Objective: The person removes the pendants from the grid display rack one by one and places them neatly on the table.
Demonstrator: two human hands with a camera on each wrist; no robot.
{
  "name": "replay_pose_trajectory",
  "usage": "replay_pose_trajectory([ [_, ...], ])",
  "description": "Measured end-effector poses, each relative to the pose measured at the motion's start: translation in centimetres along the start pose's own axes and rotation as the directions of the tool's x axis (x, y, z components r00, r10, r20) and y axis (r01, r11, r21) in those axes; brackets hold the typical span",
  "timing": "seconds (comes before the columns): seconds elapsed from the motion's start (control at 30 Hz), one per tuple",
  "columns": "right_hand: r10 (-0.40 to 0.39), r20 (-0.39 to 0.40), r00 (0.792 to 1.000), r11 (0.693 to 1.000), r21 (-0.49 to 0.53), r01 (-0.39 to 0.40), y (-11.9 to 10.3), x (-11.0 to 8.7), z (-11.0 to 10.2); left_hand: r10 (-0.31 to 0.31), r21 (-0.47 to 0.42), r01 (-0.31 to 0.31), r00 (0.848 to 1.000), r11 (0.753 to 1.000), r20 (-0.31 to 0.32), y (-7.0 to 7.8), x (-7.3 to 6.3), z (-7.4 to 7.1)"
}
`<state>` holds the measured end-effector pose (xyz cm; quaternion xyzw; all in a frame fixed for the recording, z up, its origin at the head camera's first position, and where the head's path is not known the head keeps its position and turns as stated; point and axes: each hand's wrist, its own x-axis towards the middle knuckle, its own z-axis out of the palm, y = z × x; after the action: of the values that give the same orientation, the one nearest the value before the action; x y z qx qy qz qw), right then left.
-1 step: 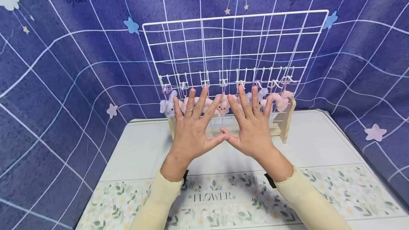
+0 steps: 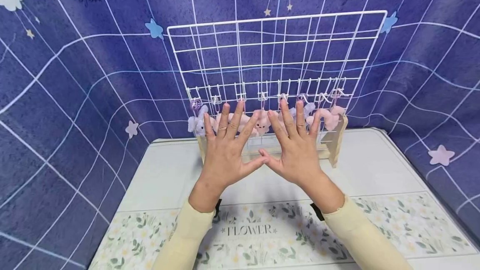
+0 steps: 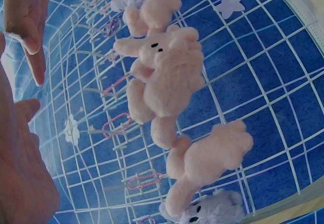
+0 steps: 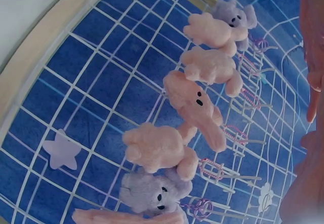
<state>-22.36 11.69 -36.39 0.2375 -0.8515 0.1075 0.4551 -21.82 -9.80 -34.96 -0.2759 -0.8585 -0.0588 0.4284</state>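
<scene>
Head view: at the left, a deep-blue fabric backdrop (image 2: 75, 116) printed with white lines is hanging. Next, a fluffy lavender plush animal (image 2: 197, 124) is dangling from a white wire-grid rack (image 2: 277, 19). I am keeping my left hand's (image 2: 224, 155) fingers straight and widely spread, gripping nothing, before the plush row. Between my hands, a fluffy pale-pink plush animal (image 2: 262, 124) is hanging mid-rack. My right hand (image 2: 300, 155) is spreading equally wide, also empty; my thumbs are meeting in this view, though I cannot tell whether they are touching. Further right, a curved pale-pink plush (image 2: 329, 119) is hanging near a pale wooden support (image 2: 338, 141), which is standing on the white tabletop (image 2: 375, 157).
</scene>
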Motion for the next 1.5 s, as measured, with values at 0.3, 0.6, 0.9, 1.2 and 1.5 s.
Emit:
replay_pose_trajectory([
  [0.3, -0.006, -0.054, 0.999, 1.000, 0.008, 0.007, 0.0, 0.2, 0.5, -0.004, -0.004, 0.004, 1.000, 1.000, -0.025, -0.2, 0.3, 0.1],
  [0.6, 0.053, -0.009, 0.999, 0.992, 0.117, -0.051, 0.2, 0.4, 0.5, -0.021, -0.059, 0.016, 0.996, 0.998, -0.084, -0.9, 0.2, 0.1],
  [0.9, 0.138, -0.126, 0.982, 0.951, 0.295, -0.096, 0.8, 0.5, 0.9, -0.065, -0.091, 0.057, 0.994, 0.994, -0.084, -1.8, -0.3, 0.1],
  [1.2, 0.277, -0.203, 0.939, 0.890, 0.422, -0.171, 2.7, 1.8, 0.6, -0.161, -0.075, 0.149, 0.970, 0.986, -0.181, -4.6, 0.4, -0.9],
  [1.5, 0.442, -0.185, 0.878, 0.831, 0.452, -0.324, 5.8, 1.3, -0.2, -0.259, -0.134, 0.232, 0.935, 0.964, -0.242, -7.3, 0.2, -1.1],
])
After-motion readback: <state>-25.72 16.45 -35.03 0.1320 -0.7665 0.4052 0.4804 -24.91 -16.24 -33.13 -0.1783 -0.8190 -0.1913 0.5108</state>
